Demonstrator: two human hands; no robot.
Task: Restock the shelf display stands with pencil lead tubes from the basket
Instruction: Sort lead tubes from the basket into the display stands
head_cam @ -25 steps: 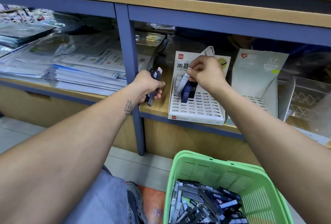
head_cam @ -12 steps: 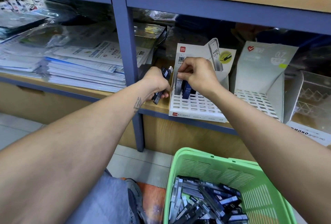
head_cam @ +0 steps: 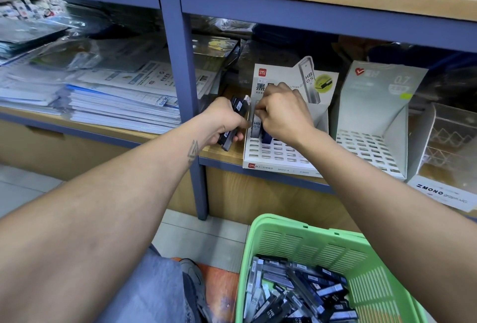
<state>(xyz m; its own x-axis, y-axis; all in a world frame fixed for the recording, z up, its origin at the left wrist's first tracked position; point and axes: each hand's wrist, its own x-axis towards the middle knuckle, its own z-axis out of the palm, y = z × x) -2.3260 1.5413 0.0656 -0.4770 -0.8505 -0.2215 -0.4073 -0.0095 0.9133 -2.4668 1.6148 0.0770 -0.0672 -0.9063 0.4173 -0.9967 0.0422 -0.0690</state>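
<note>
Pencil lead tubes (head_cam: pixel 296 294) are lying heaped in the green basket (head_cam: pixel 307 242) on the floor, below the white display stand (head_cam: pixel 278 157) on the shelf. At that stand's left edge, the left hand (head_cam: pixel 224 122) is gripping a bundle of dark tubes (head_cam: pixel 233 126). Over the stand's back rows, the right hand (head_cam: pixel 282 114) is pinching a grey HB tube (head_cam: pixel 256 123) standing upright in a slot, beside a dark blue tube (head_cam: pixel 266 136). Right of this stand, a grey display stand (head_cam: pixel 371 116) is sitting.

White stand (head_cam: pixel 277 153): near slots free; far-left slots blocked by tubes (head_cam: pixel 260 129) and both hands. Grey stand (head_cam: pixel 371 147), right: all slots free. Blue post (head_cam: pixel 184 95) close left.
</note>
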